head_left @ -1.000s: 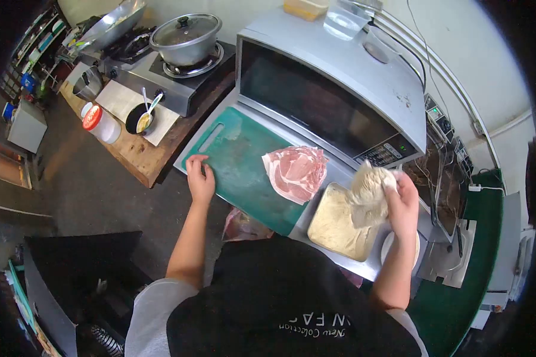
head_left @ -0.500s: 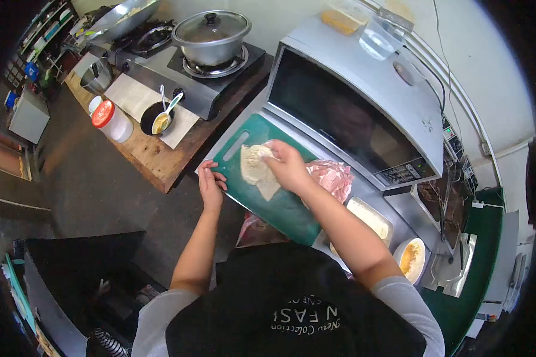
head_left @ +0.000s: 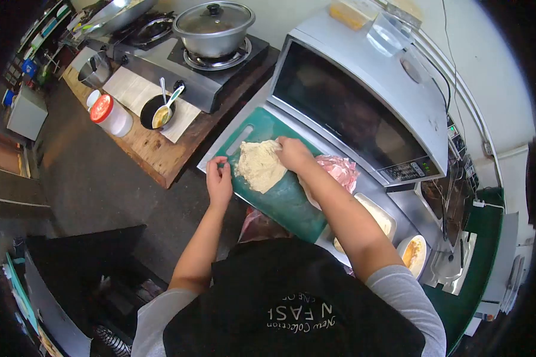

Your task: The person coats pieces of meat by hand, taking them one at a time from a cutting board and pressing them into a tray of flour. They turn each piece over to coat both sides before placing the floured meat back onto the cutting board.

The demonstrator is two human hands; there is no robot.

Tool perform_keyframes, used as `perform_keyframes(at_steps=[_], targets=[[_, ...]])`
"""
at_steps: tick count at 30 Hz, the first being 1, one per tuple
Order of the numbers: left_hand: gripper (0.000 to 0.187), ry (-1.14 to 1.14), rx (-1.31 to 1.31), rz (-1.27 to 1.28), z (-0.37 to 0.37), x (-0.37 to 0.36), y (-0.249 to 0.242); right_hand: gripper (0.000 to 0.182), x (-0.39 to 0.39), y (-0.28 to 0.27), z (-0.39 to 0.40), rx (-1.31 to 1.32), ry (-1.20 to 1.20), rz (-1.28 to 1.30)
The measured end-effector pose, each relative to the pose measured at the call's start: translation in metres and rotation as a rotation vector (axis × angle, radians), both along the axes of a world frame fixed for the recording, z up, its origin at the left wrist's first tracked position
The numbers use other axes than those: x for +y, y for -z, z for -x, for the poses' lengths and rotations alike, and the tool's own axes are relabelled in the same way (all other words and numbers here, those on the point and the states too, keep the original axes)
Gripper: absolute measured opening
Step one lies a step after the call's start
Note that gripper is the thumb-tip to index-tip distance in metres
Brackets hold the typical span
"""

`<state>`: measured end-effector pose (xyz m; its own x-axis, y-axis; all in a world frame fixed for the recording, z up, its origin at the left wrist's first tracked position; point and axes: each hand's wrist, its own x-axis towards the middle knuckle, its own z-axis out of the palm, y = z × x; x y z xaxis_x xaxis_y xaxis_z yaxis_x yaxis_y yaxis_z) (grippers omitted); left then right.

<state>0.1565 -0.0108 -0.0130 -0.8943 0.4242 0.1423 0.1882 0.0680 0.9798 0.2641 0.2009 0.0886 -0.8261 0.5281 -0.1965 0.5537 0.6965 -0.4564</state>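
Observation:
A pale, flour-coated slice of meat (head_left: 261, 168) lies flat on the green cutting board (head_left: 286, 208). My right hand (head_left: 295, 155) is closed on the slice's upper right edge, its fingertips partly hidden from above. At the board's left edge is my left hand (head_left: 220, 183), fingers slightly bent and apart, close to the slice with nothing in it. Raw pink meat (head_left: 338, 172) sits beyond my right forearm, which partly covers it.
A tray of pale coating (head_left: 378, 215) and a white bowl with orange-yellow contents (head_left: 414, 253) stand at the right. Behind the board is a microwave (head_left: 357, 113). A lidded pot (head_left: 214, 33) rests on the stove; a red-lidded jar (head_left: 111, 116) and black pot (head_left: 156, 113) stand left.
The slice now lies broader, showing a fully coated face. My right hand has moved from over it to its upper right edge. My left hand has shifted slightly right, its fingers more bent.

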Motion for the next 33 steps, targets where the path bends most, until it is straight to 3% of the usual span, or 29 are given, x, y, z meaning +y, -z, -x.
perform_keyframes(at_steps=[2,7,9,17,21,27,33], targets=[[0.014,-0.013,0.212,0.127,-0.003,0.001,-0.013,0.033,-0.002,-0.010,-0.010,0.052,0.012,-0.036],[0.017,0.051,0.184,0.196,-0.013,0.003,-0.039,0.031,-0.002,-0.052,-0.079,0.335,0.146,-0.126],[0.017,0.092,0.257,0.192,-0.020,0.006,-0.048,0.026,0.015,-0.046,-0.121,0.397,0.290,-0.214],[0.023,0.503,0.596,0.121,-0.070,0.053,-0.085,0.023,0.028,-0.014,-0.275,0.583,0.727,-0.034],[0.028,0.608,0.688,0.117,-0.101,0.089,-0.106,0.024,0.006,-0.002,-0.285,0.590,0.746,0.185],[0.031,0.575,0.674,0.053,-0.138,0.107,-0.124,0.046,-0.012,-0.026,-0.221,0.360,0.582,-0.077],[0.024,0.476,0.562,-0.019,-0.161,0.077,-0.115,0.034,-0.014,-0.030,-0.206,0.369,0.493,-0.180]])
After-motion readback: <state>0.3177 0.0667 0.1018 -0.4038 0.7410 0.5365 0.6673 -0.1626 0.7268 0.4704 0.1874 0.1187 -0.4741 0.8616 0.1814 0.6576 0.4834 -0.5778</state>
